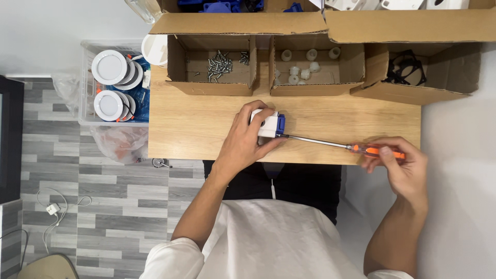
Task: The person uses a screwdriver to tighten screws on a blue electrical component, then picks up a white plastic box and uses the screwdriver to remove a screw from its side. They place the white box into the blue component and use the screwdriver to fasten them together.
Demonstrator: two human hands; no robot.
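Note:
My left hand grips a small white box-shaped part with a blue end piece, pressing it against the wooden table. My right hand holds the orange handle of a long screwdriver at the table's right front corner. The metal shaft runs left and its tip meets the blue end of the part.
Three open cardboard boxes line the table's far edge: one with screws, one with small white cylinders, one with black wire parts. A clear bin of round white lamps stands left of the table. More boxes are stacked behind.

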